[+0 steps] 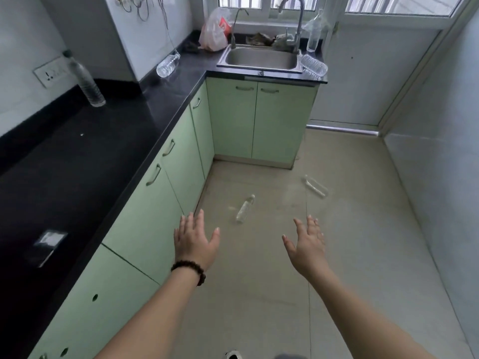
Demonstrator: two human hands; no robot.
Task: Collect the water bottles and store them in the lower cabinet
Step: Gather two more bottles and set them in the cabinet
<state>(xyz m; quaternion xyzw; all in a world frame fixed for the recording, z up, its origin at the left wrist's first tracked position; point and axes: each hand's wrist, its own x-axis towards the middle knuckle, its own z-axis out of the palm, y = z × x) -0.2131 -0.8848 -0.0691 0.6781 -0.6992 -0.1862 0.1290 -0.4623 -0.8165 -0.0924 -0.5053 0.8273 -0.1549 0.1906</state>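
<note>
Clear plastic bottles scattered over a glossy black counter and a dull tiled floor.

Ribbed bottle (168,65) lies on the counter (108,130); a slim one (245,208) lies on the floor (350,229) near the green cabinets (145,218). Left hand (195,240) and right hand (308,246) reach forward, fingers spread, holding nothing.

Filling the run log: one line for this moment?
left hand open | right hand open | floor bottle lying ahead | cabinet doors closed

Floor (350,255) open between cabinets (145,224) and wall (440,177); 2 bottles (245,209) lie there.
</note>
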